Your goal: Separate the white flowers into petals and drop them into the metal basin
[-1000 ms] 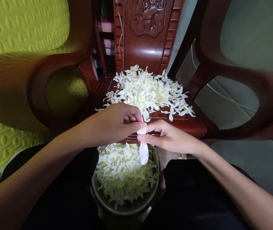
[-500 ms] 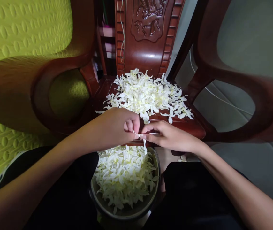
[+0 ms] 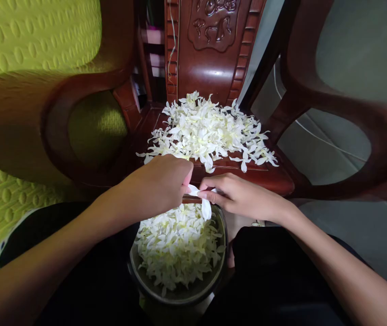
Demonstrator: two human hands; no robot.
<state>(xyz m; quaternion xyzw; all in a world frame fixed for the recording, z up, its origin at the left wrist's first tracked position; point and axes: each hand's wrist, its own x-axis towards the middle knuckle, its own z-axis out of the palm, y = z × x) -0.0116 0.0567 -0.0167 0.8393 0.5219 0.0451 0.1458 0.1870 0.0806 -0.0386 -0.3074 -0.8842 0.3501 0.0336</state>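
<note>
The left hand (image 3: 162, 183) and the right hand (image 3: 237, 194) face each other above the near edge of the chair seat (image 3: 279, 181), with one white flower (image 3: 206, 211) between them. The right hand grips the flower between thumb and index finger; its remaining fingers are partly hidden behind these. The left hand is closed, its back toward the camera, and meets the other end of the flower at the fingertips; most of its fingers are concealed, so the exact contact cannot be read. The flower's centre is covered by the right thumb. One petal hangs down over the rim of the round container (image 3: 179, 302). The container stands between the knees, filled with a flower heap (image 3: 179, 244); the upper left part of its rim is obscured by the left forearm and dark clothing (image 3: 268, 271), and its underside lies in shadow. A second flower pile (image 3: 207, 129) covers much of the seat, individual blooms overlapping beyond counting; the left hand masks its near left edge. The carved backrest (image 3: 213, 63) is cut off at the top of the frame.
</note>
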